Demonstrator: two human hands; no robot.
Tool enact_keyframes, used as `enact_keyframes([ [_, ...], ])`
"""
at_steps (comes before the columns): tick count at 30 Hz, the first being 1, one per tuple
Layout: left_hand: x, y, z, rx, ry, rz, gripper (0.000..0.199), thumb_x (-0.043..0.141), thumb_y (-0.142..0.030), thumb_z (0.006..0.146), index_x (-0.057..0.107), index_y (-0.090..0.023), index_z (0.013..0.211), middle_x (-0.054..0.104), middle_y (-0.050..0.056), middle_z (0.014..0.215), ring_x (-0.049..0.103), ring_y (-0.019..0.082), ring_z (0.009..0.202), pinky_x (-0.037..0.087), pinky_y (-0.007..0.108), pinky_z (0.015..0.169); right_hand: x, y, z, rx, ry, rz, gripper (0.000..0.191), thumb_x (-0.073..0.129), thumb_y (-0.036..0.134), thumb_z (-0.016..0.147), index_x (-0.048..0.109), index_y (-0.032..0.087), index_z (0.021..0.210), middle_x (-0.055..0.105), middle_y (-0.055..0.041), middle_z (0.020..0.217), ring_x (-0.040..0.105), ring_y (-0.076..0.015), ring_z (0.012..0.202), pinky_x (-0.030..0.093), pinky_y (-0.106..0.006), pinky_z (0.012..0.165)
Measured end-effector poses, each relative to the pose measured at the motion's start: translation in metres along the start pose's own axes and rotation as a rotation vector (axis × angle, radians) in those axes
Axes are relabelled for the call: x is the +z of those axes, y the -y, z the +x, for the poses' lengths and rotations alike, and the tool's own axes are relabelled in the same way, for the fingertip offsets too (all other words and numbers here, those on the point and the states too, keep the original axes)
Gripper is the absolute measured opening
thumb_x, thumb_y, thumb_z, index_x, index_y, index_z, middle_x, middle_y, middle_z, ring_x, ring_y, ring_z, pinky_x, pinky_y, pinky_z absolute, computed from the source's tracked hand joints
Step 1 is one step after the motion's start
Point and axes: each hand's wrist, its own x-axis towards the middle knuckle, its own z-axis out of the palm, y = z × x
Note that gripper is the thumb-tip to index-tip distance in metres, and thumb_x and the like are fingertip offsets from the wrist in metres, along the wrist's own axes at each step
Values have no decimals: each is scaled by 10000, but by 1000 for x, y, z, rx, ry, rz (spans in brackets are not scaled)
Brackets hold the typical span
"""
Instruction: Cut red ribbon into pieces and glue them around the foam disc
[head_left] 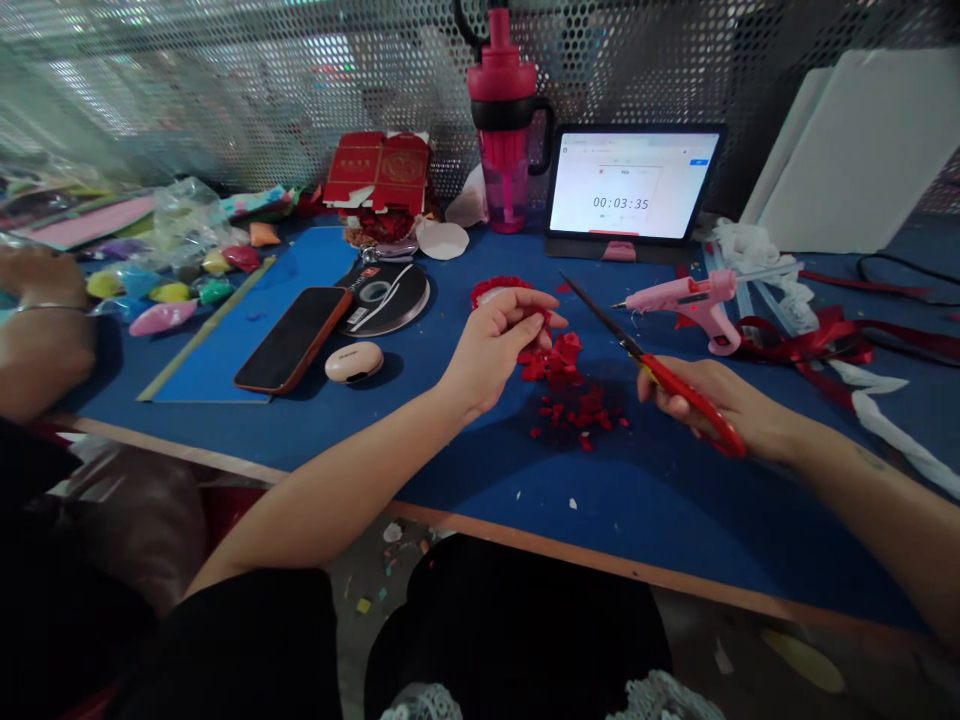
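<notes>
Two hands worked above one blue surface [450, 465]. Your left grip [491, 340] was narrow, pinching one small red piece [546, 317] at the fingertips; your right grip [701, 400] was closed around one pair of red-handled scissors [686, 390], its dark, tapering blades angled toward the left grip. Just below the left grip lay a cluster of glossy, angular red pieces [553, 360], and nearer you a scatter of small red scraps [583, 412], too many to count. One round, ruffled red form [496, 287] sat partly behind your left fingers. To the right of the blades lay one pink plastic glue gun [694, 300]. On the left were one flat phone [292, 340], one smooth oval case [354, 362] and one black disc-shaped spool [394, 298]. Behind stood one lit tablet [630, 185] and one translucent pink tumbler [506, 130].
</notes>
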Motion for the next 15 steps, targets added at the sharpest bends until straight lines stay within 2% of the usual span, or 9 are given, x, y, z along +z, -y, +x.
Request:
enact_keyframes([
  [3,-1,1,1,29,7,5,206,464,4,882,603,-129,955,713,12,813,612,26,614,501,144,653,-1,-1,0,38,35,-21,490,395,651,854,539,194,952,513,2,674,413,-126,485,307,-280,512],
  [7,-2,1,2,35,-10,-1,71,527,-82,896,563,-140,917,727,26,788,637,50,598,479,141,561,-2,0,0,36,56,-83,521,354,669,855,527,188,956,536,-27,716,450,-151,534,326,-293,535],
  [9,-3,0,2,17,-7,5,59,551,-128,899,546,-144,842,719,19,727,592,37,497,425,127,473,-2,-1,-1,13,51,-121,553,317,688,850,518,188,971,547,-45,747,476,-175,583,336,-304,556],
  [12,-3,0,2,12,-6,22,122,557,-168,905,525,-155,789,695,-4,649,444,6,345,285,124,358,-2,-4,-1,6,53,-201,575,295,708,838,503,194,987,559,-61,773,493,-201,629,345,-317,576],
  [15,-3,-1,2,12,-36,19,111,545,-180,916,524,-166,808,683,-20,648,396,-1,324,244,130,341,0,-6,-1,20,65,-274,598,277,739,815,497,200,951,562,-63,754,488,-203,610,336,-314,559],
])
